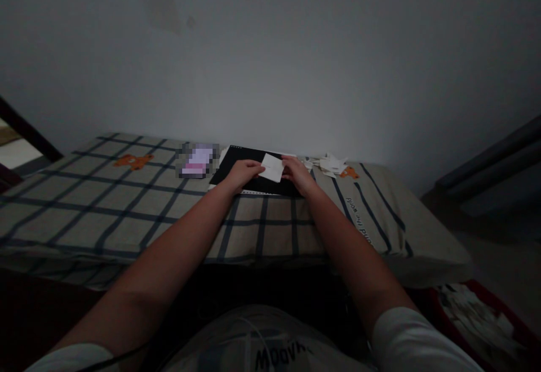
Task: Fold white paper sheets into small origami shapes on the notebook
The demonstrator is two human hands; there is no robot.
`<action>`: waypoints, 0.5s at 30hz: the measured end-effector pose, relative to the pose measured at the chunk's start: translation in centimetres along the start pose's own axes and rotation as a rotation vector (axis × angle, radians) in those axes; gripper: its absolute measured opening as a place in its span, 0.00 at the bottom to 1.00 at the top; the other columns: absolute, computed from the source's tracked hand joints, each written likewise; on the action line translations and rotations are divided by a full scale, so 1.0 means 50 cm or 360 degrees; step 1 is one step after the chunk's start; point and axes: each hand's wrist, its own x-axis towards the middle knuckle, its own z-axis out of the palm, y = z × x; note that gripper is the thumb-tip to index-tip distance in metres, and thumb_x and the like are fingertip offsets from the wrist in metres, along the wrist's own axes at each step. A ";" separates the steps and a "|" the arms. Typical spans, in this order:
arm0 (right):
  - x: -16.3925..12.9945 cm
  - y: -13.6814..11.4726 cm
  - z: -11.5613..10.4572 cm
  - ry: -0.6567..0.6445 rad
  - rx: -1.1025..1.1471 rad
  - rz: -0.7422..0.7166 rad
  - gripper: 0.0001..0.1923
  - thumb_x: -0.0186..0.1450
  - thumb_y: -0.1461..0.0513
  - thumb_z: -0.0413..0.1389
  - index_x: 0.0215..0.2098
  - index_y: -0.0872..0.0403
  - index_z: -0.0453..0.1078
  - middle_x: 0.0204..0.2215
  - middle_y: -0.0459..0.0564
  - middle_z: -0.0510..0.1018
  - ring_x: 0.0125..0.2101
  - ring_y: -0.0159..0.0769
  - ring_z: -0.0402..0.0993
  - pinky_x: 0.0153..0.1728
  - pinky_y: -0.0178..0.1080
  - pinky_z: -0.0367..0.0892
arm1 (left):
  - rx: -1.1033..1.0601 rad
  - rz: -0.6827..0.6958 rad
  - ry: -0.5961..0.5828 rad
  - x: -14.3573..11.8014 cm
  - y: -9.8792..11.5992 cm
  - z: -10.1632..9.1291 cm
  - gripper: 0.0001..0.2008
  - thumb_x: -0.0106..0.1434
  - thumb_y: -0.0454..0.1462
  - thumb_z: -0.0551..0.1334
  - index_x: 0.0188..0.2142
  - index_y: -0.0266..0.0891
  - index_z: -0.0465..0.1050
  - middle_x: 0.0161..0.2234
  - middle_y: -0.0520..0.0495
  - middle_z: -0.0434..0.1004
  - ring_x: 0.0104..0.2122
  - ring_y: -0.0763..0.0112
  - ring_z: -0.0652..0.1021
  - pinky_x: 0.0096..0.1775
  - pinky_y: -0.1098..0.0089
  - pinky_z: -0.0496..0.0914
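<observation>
A dimly lit bed (127, 214) with a checked cover in beige and dark blue fills the lower half of the head view, set against a plain grey wall (296, 67). At the left edge of the bed, near the far side, an orange bear print (132, 161) shows on the cover. Further right, close to the far edge, lies a blurred pink and white object (196, 160) whose nature cannot be told. Just beside it on the right rests a black notebook (236, 163) with a spiral binding, lying flat near the far edge of the bed. The left hand (243, 173) lies over the notebook, its fingers closed on the left side of a small white paper (273, 167), which is held above the notebook's dark cover. The right hand (298, 173) meets the paper from the other side, fingers pinched on its right edge, so that the sheet sits between both hands. Both bare forearms reach forward from short white sleeves at the bottom of the view. To the right of the hands, near the far right corner of the bed, lies a loose heap of white paper scraps (332, 163), with a second orange bear print (349, 173) just beside it. At the bottom right, off the bed, a red container (519, 332) holds more white scraps.
</observation>
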 end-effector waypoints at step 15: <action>0.004 0.018 -0.007 -0.0015 -0.0331 -0.0105 0.11 0.51 0.57 0.64 0.30 0.55 0.77 0.29 0.49 0.80 0.30 0.33 0.72 0.34 0.37 0.66 | 0.0340 0.0303 -0.0005 0.002 -0.008 -0.006 0.14 0.53 0.44 0.66 0.34 0.36 0.81 0.32 0.44 0.81 0.32 0.65 0.76 0.36 0.68 0.68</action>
